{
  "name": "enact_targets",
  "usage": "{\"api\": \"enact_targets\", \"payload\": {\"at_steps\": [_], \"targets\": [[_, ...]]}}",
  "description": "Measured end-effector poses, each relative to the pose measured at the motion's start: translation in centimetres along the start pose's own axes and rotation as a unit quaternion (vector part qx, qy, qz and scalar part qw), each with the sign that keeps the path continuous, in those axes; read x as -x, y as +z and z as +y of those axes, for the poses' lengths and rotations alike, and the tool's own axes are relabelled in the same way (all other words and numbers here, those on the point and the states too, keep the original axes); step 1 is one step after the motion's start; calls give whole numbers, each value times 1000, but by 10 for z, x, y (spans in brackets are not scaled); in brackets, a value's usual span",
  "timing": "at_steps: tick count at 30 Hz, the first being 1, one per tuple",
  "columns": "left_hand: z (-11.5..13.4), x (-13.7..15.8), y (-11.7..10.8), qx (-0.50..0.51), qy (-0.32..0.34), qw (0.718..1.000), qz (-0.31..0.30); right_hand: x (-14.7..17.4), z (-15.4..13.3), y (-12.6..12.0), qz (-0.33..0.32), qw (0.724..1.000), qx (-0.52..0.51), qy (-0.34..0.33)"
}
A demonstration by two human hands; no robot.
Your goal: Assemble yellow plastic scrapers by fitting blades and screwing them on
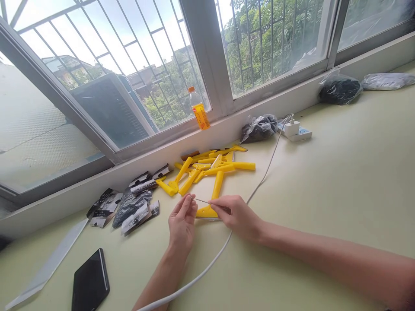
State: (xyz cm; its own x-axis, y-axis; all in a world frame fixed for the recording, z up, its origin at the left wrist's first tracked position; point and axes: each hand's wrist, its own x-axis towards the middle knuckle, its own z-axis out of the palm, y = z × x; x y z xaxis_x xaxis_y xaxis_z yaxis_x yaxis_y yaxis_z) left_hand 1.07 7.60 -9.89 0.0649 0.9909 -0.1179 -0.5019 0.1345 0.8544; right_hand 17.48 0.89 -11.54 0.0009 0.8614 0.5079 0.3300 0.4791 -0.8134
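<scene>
My left hand (pixel 184 223) pinches something tiny between thumb and fingertips, too small to make out. Between the fingers of my right hand (pixel 234 214) is a thin metal rod (pixel 202 201), whose tip points at the left fingertips. The rest of the rod is hidden in my grip, so its kind is unclear. Just behind both hands lies a yellow scraper (pixel 218 183) with a wide T-shaped head, partly covered by my right fingers. A pile of more yellow scrapers (pixel 212 166) lies beyond it, near the window ledge.
A white cable (pixel 207 268) crosses the table under my right arm from a white charger (pixel 292 128). Black-and-white packets (pixel 138 214) and a phone (pixel 90 280) lie to the left. A bottle (pixel 199 110) stands on the sill; bagged black items (pixel 258 128) rest along the wall.
</scene>
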Motion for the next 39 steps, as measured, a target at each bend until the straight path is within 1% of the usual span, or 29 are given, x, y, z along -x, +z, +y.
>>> {"api": "enact_targets", "payload": {"at_steps": [4,8,12,16,24,28,30,34,35,36,39], "targets": [[-1,0,-1,0,3,1000,7,0,-1,2,-9,1000,-20,2],[-3,-1,-1,-3,13,1000,5,-1,-1,3,7,999,-32,12],[-5,0,0,-8,17,1000,5,-1,0,4,7,999,-46,16],[-6,0,-1,-12,26,1000,-3,-1,-2,4,4,999,-50,17],[-6,2,0,-17,39,999,0,0,-3,3,-6,999,-48,26],[-5,3,1,-26,57,998,2,0,-6,4,-26,997,-58,44],[-3,4,1,-31,66,997,3,0,-9,5,-22,995,-81,62],[-1,3,0,-28,77,997,15,1,-13,8,9,982,-99,161],[0,2,0,-24,78,996,20,1,-13,9,13,979,-100,175],[0,2,0,-21,80,996,23,1,-13,9,14,979,-101,177],[1,0,0,-18,80,996,28,0,-11,9,3,982,-113,153]]}}
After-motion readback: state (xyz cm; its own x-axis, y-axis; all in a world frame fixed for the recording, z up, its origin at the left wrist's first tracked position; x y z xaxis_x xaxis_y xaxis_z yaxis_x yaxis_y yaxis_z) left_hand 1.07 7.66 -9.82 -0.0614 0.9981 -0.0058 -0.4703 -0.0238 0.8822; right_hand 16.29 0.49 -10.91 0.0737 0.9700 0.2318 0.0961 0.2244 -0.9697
